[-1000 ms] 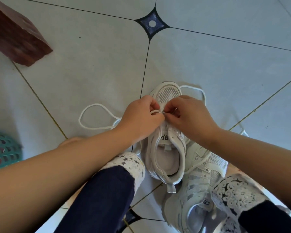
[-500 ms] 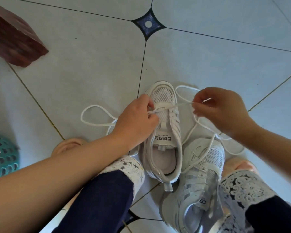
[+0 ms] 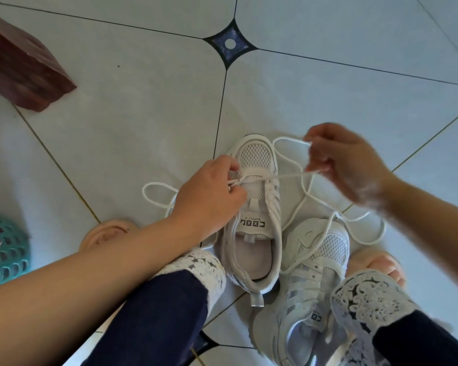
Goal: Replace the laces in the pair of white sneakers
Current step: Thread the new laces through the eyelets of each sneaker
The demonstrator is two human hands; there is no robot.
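Left hand (image 3: 209, 196): fingers curled, pinching the lace (image 3: 288, 176) at the toe-end eyelets of the upright sneaker (image 3: 251, 254). Right hand (image 3: 347, 165): pinching the same lace to that sneaker's right, strand taut between. Second sneaker (image 3: 317, 260): against its right side, slack lace draped over. Step, judged: first eyelet row. Next: probably even the ends, then cross upward.
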